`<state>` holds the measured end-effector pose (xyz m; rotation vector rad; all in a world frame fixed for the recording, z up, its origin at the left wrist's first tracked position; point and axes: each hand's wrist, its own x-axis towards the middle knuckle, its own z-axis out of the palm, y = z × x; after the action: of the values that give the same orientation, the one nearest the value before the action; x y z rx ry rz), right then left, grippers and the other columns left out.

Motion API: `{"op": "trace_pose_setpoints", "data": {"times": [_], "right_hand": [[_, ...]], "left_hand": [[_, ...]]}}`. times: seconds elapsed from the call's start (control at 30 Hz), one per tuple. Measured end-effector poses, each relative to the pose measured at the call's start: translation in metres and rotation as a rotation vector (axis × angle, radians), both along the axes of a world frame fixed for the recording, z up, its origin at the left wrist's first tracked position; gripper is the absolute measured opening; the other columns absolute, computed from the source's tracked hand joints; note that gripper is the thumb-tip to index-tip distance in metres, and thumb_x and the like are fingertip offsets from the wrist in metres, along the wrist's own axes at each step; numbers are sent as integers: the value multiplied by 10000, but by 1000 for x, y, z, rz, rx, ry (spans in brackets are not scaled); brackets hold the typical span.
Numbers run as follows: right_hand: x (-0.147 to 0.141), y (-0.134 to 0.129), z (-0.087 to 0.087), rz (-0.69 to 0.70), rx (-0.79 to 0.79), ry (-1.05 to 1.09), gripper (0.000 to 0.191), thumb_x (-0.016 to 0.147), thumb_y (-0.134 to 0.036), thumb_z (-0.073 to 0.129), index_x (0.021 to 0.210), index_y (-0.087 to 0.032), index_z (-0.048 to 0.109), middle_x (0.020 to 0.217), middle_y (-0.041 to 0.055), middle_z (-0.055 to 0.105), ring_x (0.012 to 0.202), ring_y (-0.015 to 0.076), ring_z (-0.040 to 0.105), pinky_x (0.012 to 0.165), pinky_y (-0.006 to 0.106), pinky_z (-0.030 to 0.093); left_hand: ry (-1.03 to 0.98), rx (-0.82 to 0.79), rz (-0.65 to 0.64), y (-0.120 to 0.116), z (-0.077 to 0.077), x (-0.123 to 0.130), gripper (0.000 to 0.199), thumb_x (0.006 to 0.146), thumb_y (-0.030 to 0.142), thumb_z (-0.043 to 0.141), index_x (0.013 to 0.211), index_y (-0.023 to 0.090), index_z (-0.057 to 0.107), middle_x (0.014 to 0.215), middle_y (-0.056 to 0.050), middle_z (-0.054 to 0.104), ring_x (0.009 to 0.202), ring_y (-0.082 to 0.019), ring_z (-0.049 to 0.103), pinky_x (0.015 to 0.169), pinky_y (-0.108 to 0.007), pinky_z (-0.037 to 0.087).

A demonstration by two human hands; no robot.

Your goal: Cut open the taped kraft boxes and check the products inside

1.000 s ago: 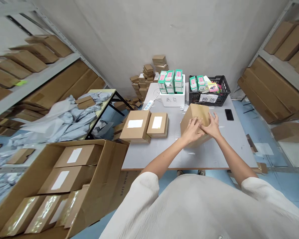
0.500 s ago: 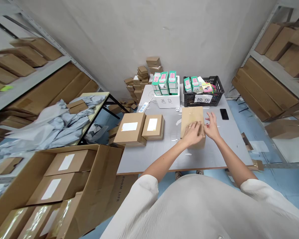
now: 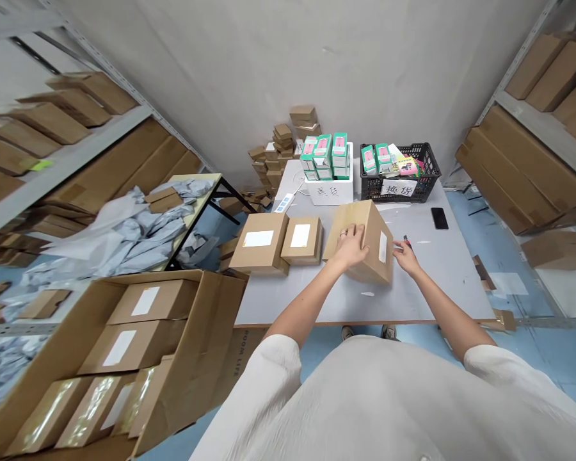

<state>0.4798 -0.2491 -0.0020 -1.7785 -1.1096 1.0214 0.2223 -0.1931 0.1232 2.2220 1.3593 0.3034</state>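
A brown cardboard box (image 3: 358, 214), tape along its top, sits on the table before me. It is tipped or turned to the left, and a white label shows on its right side. My left hand (image 3: 350, 246) lies over the top with fingers bent and thumb apart, gripping it. Close by the labelled side is my right hand (image 3: 406, 258), its fingers curled. A small black-and-red tool (image 3: 408, 241) sticks out at its fingers, too small to name surely. To the left of the box are a small labelled box (image 3: 299, 240) and a larger one (image 3: 259, 240).
At the table's (image 3: 288, 304) back stand a white bin (image 3: 330, 194) of green-and-pink packs and a black crate (image 3: 425, 182). A phone (image 3: 440, 218) lies right, a power strip (image 3: 285, 203) back left. A big open carton (image 3: 211, 320) holds boxes. Shelves (image 3: 129, 128) flank both sides.
The box has been turned and tipped to the left, bringing its labelled side into view. My left hand moved left with it; my right hand has dropped lower beside that side. The view shifted slightly.
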Motion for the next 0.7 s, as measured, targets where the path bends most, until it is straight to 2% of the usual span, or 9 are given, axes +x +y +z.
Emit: {"op": "trace_pose_setpoints", "data": {"times": [0.13,0.27,0.57,0.7], "right_hand": [[-7,-13,-22,3,-184,-7,606,850,-352,737,1437,-212,680,1536,170,673,1403,350,657,1206,523,510],[-15,-21,-34,22,-267,17,686,862,-383,801,1495,-181,634,1525,214,679,1452,363,620,1212,490,503],[-30,-16,-48,32,-240,129,842,835,-365,835,1593,-197,509,1586,191,636,1458,317,623,1239,487,496],[-34,-10,-54,13,-238,96,827,853,-409,814,1592,-203,506,1608,177,617,1465,300,611,1231,468,500]], "left_hand": [[8,6,4,0,-1,-7,798,955,405,649,1689,237,388,1748,-191,386,1602,-445,341,1262,-577,348],[26,32,12,-1,-2,-13,763,986,346,608,1706,238,379,1702,-193,425,1561,-438,410,1260,-566,376],[64,97,96,-2,0,-28,739,964,230,594,1686,219,438,1541,-199,519,1453,-427,477,1241,-569,419],[56,84,101,-2,0,-33,724,975,216,581,1684,230,435,1544,-193,514,1446,-429,473,1225,-570,438]]}}
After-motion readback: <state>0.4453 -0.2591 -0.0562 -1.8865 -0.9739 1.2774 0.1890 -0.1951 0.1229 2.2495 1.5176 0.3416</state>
